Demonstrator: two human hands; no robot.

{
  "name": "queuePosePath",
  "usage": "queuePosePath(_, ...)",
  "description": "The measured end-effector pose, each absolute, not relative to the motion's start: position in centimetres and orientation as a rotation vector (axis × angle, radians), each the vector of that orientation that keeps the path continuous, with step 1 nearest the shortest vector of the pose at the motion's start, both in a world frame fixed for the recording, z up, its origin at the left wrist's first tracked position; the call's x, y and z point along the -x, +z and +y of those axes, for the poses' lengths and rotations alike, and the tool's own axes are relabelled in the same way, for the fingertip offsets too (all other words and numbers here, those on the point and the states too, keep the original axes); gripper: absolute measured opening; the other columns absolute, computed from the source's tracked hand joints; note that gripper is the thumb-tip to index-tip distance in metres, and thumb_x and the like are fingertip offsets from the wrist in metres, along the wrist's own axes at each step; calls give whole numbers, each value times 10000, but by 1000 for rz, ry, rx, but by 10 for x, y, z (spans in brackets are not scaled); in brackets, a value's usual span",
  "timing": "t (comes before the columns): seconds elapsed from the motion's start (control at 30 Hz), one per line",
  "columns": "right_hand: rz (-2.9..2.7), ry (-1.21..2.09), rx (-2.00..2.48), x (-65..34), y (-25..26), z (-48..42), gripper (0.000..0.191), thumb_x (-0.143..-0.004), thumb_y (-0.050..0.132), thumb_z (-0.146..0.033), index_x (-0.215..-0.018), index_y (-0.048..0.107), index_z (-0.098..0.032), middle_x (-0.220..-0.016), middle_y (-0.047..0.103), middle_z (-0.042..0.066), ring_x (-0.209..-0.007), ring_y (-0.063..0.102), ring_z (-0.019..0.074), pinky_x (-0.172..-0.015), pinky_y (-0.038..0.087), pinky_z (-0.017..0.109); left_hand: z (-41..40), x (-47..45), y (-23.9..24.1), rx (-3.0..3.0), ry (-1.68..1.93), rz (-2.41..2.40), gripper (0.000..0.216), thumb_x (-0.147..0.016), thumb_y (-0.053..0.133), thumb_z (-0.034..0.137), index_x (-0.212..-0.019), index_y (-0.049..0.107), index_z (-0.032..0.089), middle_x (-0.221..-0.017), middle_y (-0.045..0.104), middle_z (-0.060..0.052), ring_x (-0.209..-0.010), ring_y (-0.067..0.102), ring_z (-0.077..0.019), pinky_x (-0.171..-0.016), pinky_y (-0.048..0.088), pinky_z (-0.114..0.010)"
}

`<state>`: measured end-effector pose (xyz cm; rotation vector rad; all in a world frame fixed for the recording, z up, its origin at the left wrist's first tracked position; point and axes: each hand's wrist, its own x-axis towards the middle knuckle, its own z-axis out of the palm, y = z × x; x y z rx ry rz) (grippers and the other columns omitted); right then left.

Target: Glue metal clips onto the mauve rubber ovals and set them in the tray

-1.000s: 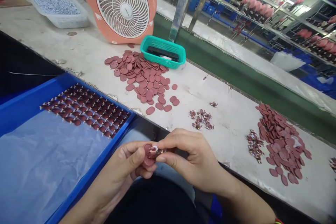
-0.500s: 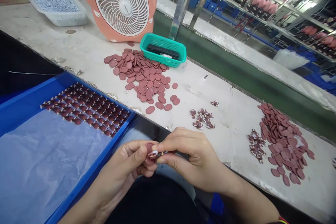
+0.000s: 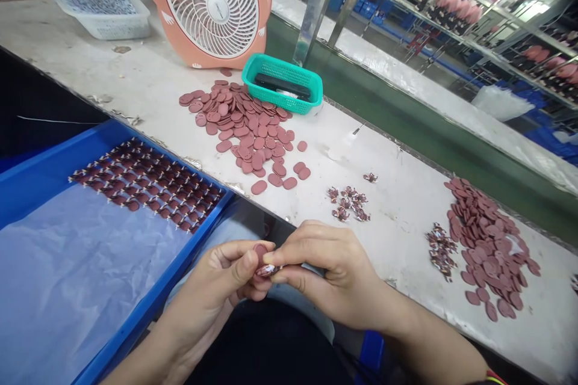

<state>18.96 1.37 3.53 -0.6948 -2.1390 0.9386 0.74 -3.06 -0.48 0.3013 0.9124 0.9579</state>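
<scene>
My left hand (image 3: 210,280) and my right hand (image 3: 329,277) meet above my lap, pinching a small dusty-pink oval pad (image 3: 261,251) between their fingers. A small patterned piece (image 3: 267,270) lies against the pad, partly hidden by my fingertips. On the white workbench (image 3: 397,204), a loose pile of pink oval pads (image 3: 239,129) lies ahead of my hands. Another pile of pads (image 3: 487,249) lies to the right, with small clusters of patterned pieces (image 3: 347,203) between the piles.
A blue tray (image 3: 158,289) lined with clear plastic holds rows of finished pieces (image 3: 144,183) at left. A peach fan (image 3: 212,3), teal basket (image 3: 282,84) and white tray (image 3: 97,12) stand along the bench's back. Shelves of pink items stand beyond.
My hands have turned the pad and patterned piece slightly, with my fingers covering more of the pad. The view has shifted a little.
</scene>
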Motion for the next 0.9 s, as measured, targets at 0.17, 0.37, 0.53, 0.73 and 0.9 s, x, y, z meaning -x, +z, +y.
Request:
queuePosePath(0.17, -2130, 942, 680, -189, 31, 15, 131, -908, 700, -135, -1031, 730, -167, -864, 777, 38, -759, 692, 125, -757, 568, 240, -32, -7, -9, -292, 967, 934, 375, -583, 919, 502, -770, 829, 190, -569, 663, -6, -526, 583, -90, -524, 504, -157)
queuePosePath(0.37, -2138, 939, 685, -189, 28, 18, 121, -930, 677, -171, -1039, 728, -178, -851, 770, 41, -750, 690, 132, -732, 569, 247, -30, -8, -6, -286, 976, 961, 389, -561, 934, 487, -756, 822, 169, -580, 685, -16, -535, 589, -93, -536, 523, -164)
queuePosePath(0.53, -2130, 948, 691, -187, 26, 19, 105, -917, 691, -161, -1011, 737, -160, -837, 766, 55, -748, 691, 139, -732, 568, 255, -28, -9, -5, -235, 987, 1018, 445, -475, 967, 477, -744, 822, 154, -595, 701, -24, -519, 597, -94, -517, 520, -163)
queuePosePath(0.73, -2127, 944, 672, -184, 23, 21, 111, -936, 665, -175, -1023, 732, -159, -843, 768, 56, -752, 698, 135, -741, 570, 255, -28, -8, -8, -206, 995, 1039, 467, -469, 970, 474, -769, 821, 149, -620, 713, -31, -524, 602, -96, -521, 526, -168)
queuePosePath(0.9, -2125, 946, 667, -182, 22, 23, 98, -930, 674, -181, -1007, 732, -164, -819, 756, 42, -740, 688, 129, -729, 571, 246, -29, -6, -10, -218, 995, 1022, 472, -493, 961, 480, -790, 818, 143, -615, 698, -26, -520, 584, -86, -515, 517, -157)
